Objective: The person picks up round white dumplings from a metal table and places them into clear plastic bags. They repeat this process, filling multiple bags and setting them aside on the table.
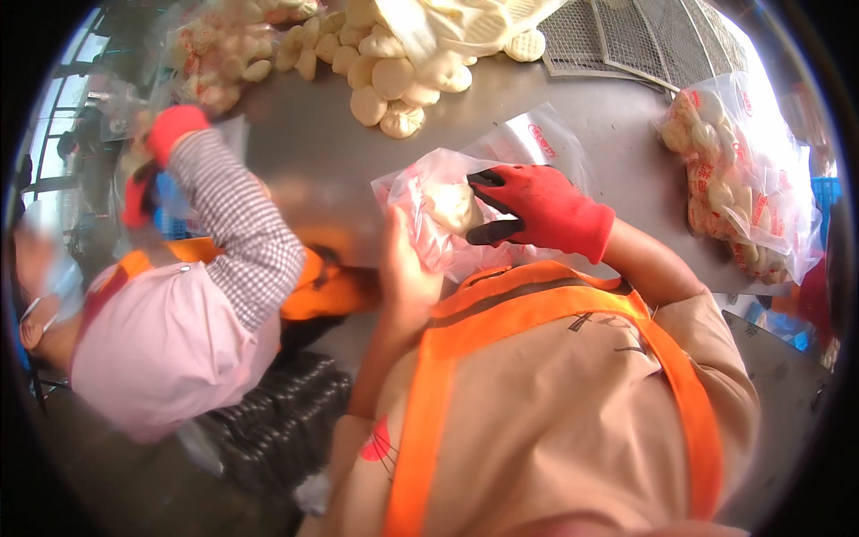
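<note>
In front of my chest, my bare left hand (411, 258) holds a clear plastic bag (429, 174) with red print from its left side. A pale bun (451, 207) shows at the bag's opening. My right hand (537, 208), in a red glove with black fingertips, reaches to the bag with thumb and fingers around the bun's right side; the fingertips are partly hidden. Behind my right hand a flat printed plastic bag (530, 137) lies on the metal table (604, 148). A pile of pale buns (392, 79) lies beyond, partly under a whitish cloth (449, 30).
Wire mesh racks (631, 40) lie at the back right. Filled bags of buns (731, 181) rest at the table's right edge, others (221, 60) at the back left. At left stands a co-worker (174, 342) with red gloves, an arm over the table's left end.
</note>
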